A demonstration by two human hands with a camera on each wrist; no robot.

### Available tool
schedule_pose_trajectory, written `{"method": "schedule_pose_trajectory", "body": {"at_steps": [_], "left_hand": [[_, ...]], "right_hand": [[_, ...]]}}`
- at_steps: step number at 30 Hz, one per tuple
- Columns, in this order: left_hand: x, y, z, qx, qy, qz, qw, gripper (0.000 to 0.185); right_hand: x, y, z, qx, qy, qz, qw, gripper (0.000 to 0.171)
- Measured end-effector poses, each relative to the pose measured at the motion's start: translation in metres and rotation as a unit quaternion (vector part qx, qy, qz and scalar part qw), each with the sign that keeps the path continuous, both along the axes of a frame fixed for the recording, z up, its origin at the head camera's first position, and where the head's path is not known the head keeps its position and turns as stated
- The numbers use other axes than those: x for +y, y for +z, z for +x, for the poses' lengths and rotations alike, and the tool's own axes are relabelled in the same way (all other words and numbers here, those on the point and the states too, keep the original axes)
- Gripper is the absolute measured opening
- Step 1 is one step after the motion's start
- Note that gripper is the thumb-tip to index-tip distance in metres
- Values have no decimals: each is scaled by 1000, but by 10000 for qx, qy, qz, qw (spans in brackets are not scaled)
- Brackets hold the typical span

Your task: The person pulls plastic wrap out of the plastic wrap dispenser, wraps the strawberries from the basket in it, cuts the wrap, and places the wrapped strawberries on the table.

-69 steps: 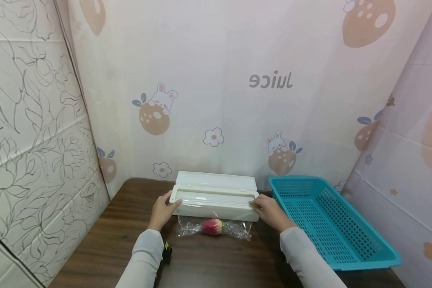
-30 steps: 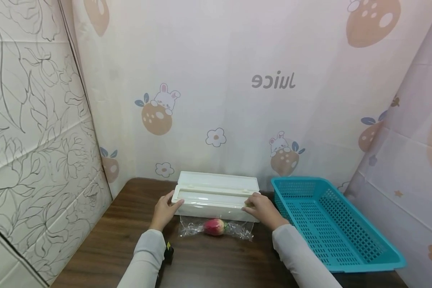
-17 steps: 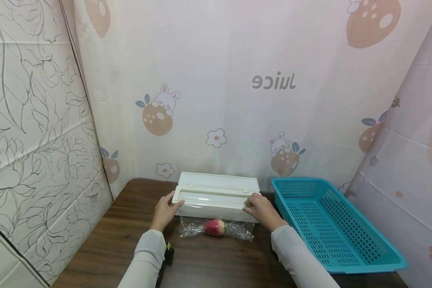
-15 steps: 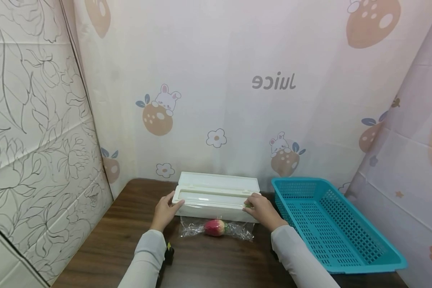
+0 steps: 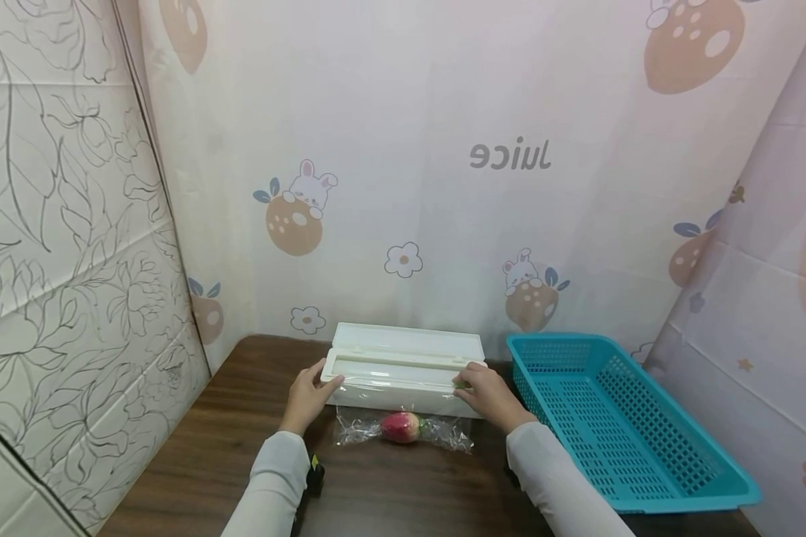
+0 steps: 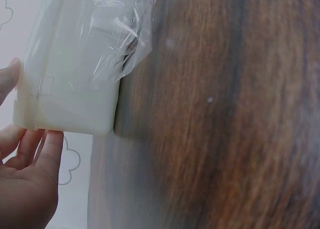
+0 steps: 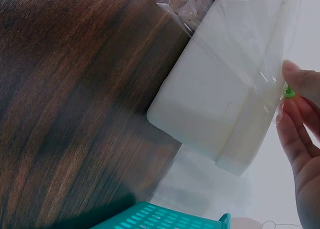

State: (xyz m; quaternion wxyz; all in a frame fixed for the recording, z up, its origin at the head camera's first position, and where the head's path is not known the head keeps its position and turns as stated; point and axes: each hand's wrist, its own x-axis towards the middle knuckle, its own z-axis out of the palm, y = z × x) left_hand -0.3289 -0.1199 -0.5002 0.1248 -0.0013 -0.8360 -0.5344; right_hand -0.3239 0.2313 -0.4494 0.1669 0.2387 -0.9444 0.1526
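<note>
A white cling film dispenser (image 5: 389, 399) stands near the back of the table, its lid (image 5: 410, 340) raised behind it. My left hand (image 5: 306, 398) grips its left end, thumb over the top edge and fingers at the end wall. At the right part of the top, my right hand (image 5: 489, 394) pinches a small green slider (image 7: 289, 92) between thumb and fingers. Clear film (image 6: 117, 34) drapes over the front wall and down to the table. In front lies a red fruit (image 5: 398, 427) with a pale end, wrapped in film that is crumpled on both sides.
A turquoise perforated basket (image 5: 685, 505) sits at the right, close beside my right forearm. The brown wooden table (image 5: 195, 447) meets a printed curtain (image 5: 403, 186) at the back. A black item (image 5: 315, 477) shows by my left sleeve.
Over the earlier frames my right hand slid a little left along the dispenser's top with the green slider, then stayed there. My left hand, the dispenser and the fruit keep their places.
</note>
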Motion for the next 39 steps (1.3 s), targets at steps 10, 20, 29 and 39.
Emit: {"method": "schedule_pose_trajectory", "body": {"at_steps": [10, 20, 29, 39], "left_hand": [[0, -2, 0, 117, -8, -25, 9999, 69], [0, -5, -3, 88, 0, 10, 10000, 72], [0, -4, -3, 91, 21, -58, 9999, 72], [0, -4, -3, 83, 3, -85, 9999, 71]], "right_hand": [[-2, 5, 0, -23, 247, 123, 9996, 16], [-2, 4, 0, -130, 345, 109, 9993, 17], [-3, 4, 0, -92, 757, 134, 9970, 23], [-4, 4, 0, -140, 929, 295, 9951, 28]]}}
